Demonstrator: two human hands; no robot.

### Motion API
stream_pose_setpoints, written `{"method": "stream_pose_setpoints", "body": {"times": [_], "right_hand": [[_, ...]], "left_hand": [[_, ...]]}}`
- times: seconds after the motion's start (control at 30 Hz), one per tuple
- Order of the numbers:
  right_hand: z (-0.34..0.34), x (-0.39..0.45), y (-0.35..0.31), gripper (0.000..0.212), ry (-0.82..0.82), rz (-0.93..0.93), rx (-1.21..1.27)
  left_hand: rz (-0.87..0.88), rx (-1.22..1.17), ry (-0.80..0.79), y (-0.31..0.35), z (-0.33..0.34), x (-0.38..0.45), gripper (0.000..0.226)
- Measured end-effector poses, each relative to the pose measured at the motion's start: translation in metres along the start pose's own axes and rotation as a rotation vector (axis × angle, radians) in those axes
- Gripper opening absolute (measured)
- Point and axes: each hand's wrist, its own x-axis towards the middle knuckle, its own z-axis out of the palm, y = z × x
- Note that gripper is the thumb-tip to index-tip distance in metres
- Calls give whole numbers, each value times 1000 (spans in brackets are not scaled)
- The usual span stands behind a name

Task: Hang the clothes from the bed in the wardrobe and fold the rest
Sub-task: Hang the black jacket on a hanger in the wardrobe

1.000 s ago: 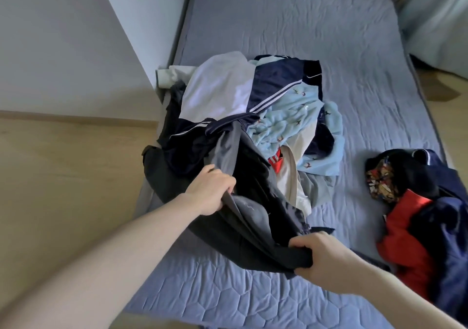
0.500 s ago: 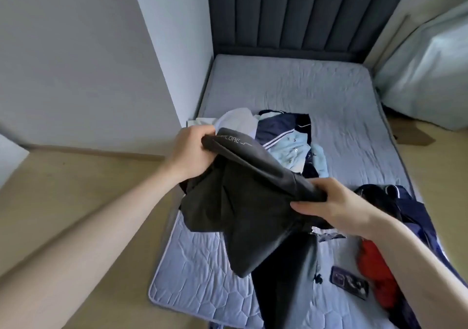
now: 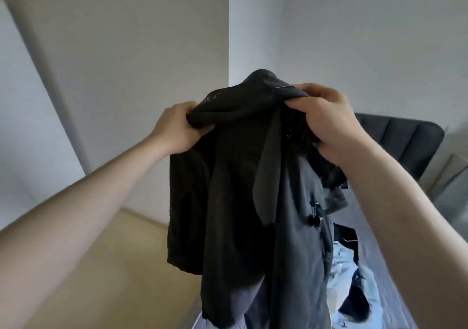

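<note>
A dark grey jacket (image 3: pixel 235 202) hangs in the air in front of me, held up by its top edge. My left hand (image 3: pixel 177 126) grips the jacket's left upper corner. My right hand (image 3: pixel 326 121) is closed on the upper right part, near the collar. The fabric drapes down and hides most of the bed. Below and to the right of the jacket, part of the clothes pile (image 3: pixel 352 278) shows, with light blue and navy pieces lying on the grey bed (image 3: pixel 395 290).
A dark padded headboard (image 3: pixel 405 146) stands at the right behind my right arm. White walls meet at a corner (image 3: pixel 229 37) behind the jacket. Wooden floor (image 3: pixel 121 265) lies at the lower left beside the bed.
Both hands have lifted the dark jacket from low over the bed up to chest height. My view has tilted upward, so the wall fills the frame and the pile is mostly hidden.
</note>
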Motion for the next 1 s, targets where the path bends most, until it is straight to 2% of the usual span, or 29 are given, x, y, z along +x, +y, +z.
{"method": "stream_pose_setpoints", "body": {"times": [0.1, 0.2, 0.27, 0.33, 0.43, 0.53, 0.67, 0.77, 0.87, 1.0], "right_hand": [[61, 20, -20, 21, -104, -34, 6], [134, 39, -31, 24, -207, -51, -10], [184, 47, -36, 26, -279, -67, 2], [250, 55, -37, 25, -317, -61, 20], [318, 63, -36, 22, -325, -79, 86], [398, 74, -31, 22, -309, -70, 182], [497, 84, -24, 19, -300, -74, 270], [557, 92, -11, 21, -307, -60, 289], [611, 105, 21, 24, -343, -27, 262], [680, 125, 87, 21, -491, 2, 171]], "left_hand": [[-140, -77, -60, -43, -64, -1, 5], [-297, -207, -158, -89, -133, -13, 19], [-379, -278, -126, -117, -174, -25, 33], [-414, -391, -72, -157, -224, -39, 30], [-430, -490, -62, -195, -273, -52, 34], [-461, -542, -2, -240, -329, -58, 49], [-521, -504, 191, -295, -386, -59, 55], [-504, -302, 310, -337, -414, -58, 42], [-484, -62, 279, -389, -440, -60, 26], [-610, 38, 112, -462, -465, -69, 28]]}}
